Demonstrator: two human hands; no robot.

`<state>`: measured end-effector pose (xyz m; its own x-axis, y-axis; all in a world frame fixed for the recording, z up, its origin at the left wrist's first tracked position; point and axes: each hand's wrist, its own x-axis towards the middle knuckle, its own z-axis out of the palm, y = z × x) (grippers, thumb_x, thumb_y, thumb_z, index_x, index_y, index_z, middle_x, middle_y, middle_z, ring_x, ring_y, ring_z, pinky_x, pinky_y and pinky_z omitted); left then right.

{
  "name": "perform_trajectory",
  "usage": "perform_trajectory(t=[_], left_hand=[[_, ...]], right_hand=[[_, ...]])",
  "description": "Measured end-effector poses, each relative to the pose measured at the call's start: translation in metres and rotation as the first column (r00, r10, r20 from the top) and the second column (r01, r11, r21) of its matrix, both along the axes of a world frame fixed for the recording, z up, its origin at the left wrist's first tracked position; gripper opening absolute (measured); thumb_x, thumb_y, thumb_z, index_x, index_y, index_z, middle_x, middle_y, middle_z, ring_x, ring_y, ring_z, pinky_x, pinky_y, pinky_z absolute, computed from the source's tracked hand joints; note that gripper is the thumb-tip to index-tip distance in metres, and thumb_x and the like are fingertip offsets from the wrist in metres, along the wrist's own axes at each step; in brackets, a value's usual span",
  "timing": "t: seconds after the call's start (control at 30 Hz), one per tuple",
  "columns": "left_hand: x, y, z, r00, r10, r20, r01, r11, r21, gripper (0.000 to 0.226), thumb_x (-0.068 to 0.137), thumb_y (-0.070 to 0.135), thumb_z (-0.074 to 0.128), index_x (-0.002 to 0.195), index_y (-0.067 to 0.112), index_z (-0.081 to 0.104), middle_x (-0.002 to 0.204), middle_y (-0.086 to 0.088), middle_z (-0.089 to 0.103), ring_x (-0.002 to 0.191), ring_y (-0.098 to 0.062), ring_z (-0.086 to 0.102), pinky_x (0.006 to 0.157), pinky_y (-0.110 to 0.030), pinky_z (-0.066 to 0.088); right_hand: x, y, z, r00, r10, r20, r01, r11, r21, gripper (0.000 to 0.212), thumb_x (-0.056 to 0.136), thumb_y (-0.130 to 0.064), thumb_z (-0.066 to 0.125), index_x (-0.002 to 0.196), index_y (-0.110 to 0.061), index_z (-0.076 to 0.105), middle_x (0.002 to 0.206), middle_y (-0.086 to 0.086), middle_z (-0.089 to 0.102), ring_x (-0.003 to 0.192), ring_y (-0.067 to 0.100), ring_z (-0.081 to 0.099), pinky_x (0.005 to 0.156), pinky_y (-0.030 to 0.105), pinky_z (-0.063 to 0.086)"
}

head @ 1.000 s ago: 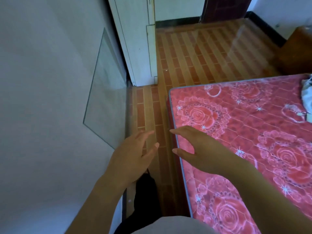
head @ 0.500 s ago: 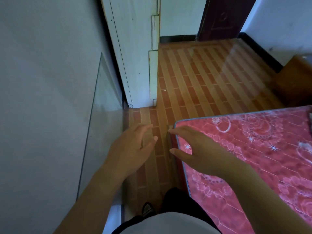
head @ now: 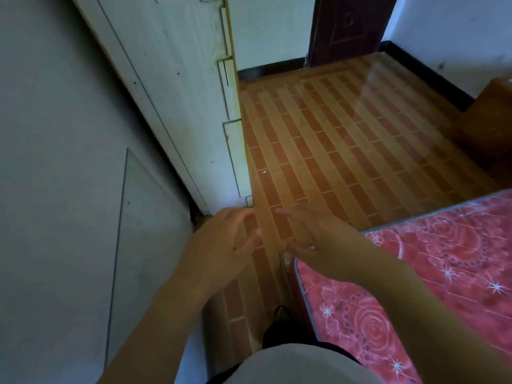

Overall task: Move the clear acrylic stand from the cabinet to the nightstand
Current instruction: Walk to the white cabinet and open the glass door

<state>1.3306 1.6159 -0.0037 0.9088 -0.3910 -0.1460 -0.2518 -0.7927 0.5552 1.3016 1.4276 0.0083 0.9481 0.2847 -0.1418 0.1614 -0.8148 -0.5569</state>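
Bed (head: 432,275) has slid toward the lower right; both hands, left (head: 221,245) and right (head: 315,239), are open and empty at centre frame, no acrylic stand visible anywhere near them.

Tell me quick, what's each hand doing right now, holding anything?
Left hand: open, fingers spread, holding nothing.
Right hand: open, fingers spread, holding nothing.

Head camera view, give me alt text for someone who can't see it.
Two bare hands, left hand and right hand, reach forward empty with fingers spread above a brick-patterned floor. A clear pane leans on the grey wall at left by a white cabinet; a red floral mattress lies at right.
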Motion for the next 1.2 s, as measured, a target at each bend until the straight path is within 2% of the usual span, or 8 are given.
perform_trajectory(t=[0.1, 0.3, 0.43, 0.57, 0.73, 0.87, 1.07, 1.2], left_hand=[[0.053, -0.016, 0.004, 0.999, 0.000, 0.032, 0.000, 1.000, 0.004, 0.042, 0.090, 0.045, 0.041, 0.130, 0.031, 0.043, 0.133, 0.011, 0.046, 0.117, -0.006, 0.045, 0.095, -0.024, 0.035], [0.144, -0.031, -0.001, 1.000, -0.030, 0.004, 0.030, 0.999, -0.014, 0.042, 0.090, 0.045, 0.042, 0.129, 0.031, 0.044, 0.131, 0.013, 0.048, 0.113, -0.004, 0.046, 0.097, -0.030, 0.041], [0.212, -0.040, -0.014, 0.996, -0.087, -0.024, 0.087, 0.996, -0.022, 0.044, 0.089, 0.048, 0.041, 0.129, 0.031, 0.043, 0.129, 0.013, 0.048, 0.108, -0.001, 0.045, 0.095, -0.029, 0.043], [0.280, -0.039, -0.021, 0.989, -0.146, -0.036, 0.146, 0.989, -0.017, 0.051, 0.086, 0.052, 0.038, 0.132, 0.029, 0.042, 0.137, 0.010, 0.045, 0.121, -0.009, 0.043, 0.100, -0.033, 0.040], [0.367, -0.053, -0.021, 0.970, -0.245, -0.005, 0.245, 0.969, -0.022, 0.055, 0.083, 0.056, 0.035, 0.131, 0.031, 0.042, 0.136, 0.012, 0.044, 0.121, -0.007, 0.042, 0.098, -0.029, 0.038], [0.413, -0.083, -0.022, 0.927, -0.375, -0.025, 0.374, 0.927, -0.026, 0.051, 0.087, 0.053, 0.037, 0.133, 0.031, 0.041, 0.139, 0.012, 0.041, 0.124, -0.007, 0.039, 0.101, -0.036, 0.038], [0.474, -0.133, -0.021, 0.867, -0.495, -0.055, 0.492, 0.869, -0.055, 0.051, 0.088, 0.053, 0.038, 0.134, 0.030, 0.040, 0.138, 0.013, 0.042, 0.126, -0.005, 0.038, 0.101, -0.036, 0.038], [0.525, -0.185, -0.022, 0.856, -0.512, -0.065, 0.511, 0.859, -0.044, 0.048, 0.089, 0.052, 0.038, 0.134, 0.035, 0.037, 0.140, 0.015, 0.038, 0.125, -0.004, 0.037, 0.097, -0.027, 0.035]], right_hand=[[0.052, -0.020, 0.000, 0.999, -0.034, -0.011, 0.033, 0.999, -0.033, 0.042, 0.090, -0.029, 0.054, 0.130, -0.021, 0.044, 0.133, -0.001, 0.049, 0.103, 0.011, 0.053, 0.084, 0.018, 0.036], [0.138, -0.042, -0.009, 0.996, -0.066, -0.052, 0.064, 0.997, -0.039, 0.043, 0.090, -0.027, 0.054, 0.131, -0.016, 0.045, 0.132, 0.001, 0.050, 0.109, 0.014, 0.052, 0.080, 0.011, 0.032], [0.193, -0.047, -0.020, 0.991, -0.134, -0.019, 0.134, 0.991, -0.019, 0.045, 0.089, -0.028, 0.056, 0.131, -0.020, 0.044, 0.133, 0.000, 0.048, 0.111, 0.015, 0.051, 0.087, 0.022, 0.040], [0.244, -0.048, -0.020, 0.976, -0.218, 0.006, 0.219, 0.976, -0.008, 0.051, 0.086, -0.034, 0.058, 0.133, -0.031, 0.039, 0.134, -0.009, 0.044, 0.111, 0.010, 0.050, 0.085, 0.022, 0.044], [0.315, -0.057, -0.016, 0.969, -0.248, 0.008, 0.249, 0.968, -0.041, 0.056, 0.086, -0.039, 0.056, 0.137, -0.033, 0.033, 0.139, -0.009, 0.040, 0.114, 0.012, 0.050, 0.089, 0.031, 0.048], [0.349, -0.072, -0.017, 0.944, -0.330, -0.016, 0.330, 0.944, -0.022, 0.054, 0.087, -0.040, 0.055, 0.137, -0.033, 0.033, 0.140, -0.009, 0.040, 0.120, 0.010, 0.045, 0.095, 0.025, 0.041], [0.382, -0.113, -0.022, 0.883, -0.452, -0.126, 0.459, 0.888, 0.027, 0.054, 0.088, -0.041, 0.052, 0.137, -0.036, 0.030, 0.141, -0.013, 0.036, 0.123, 0.008, 0.042, 0.099, 0.024, 0.039], [0.428, -0.156, -0.020, 0.844, -0.520, -0.132, 0.528, 0.849, 0.029, 0.054, 0.088, -0.040, 0.053, 0.137, -0.037, 0.030, 0.143, -0.015, 0.034, 0.121, 0.005, 0.041, 0.092, 0.018, 0.038]])
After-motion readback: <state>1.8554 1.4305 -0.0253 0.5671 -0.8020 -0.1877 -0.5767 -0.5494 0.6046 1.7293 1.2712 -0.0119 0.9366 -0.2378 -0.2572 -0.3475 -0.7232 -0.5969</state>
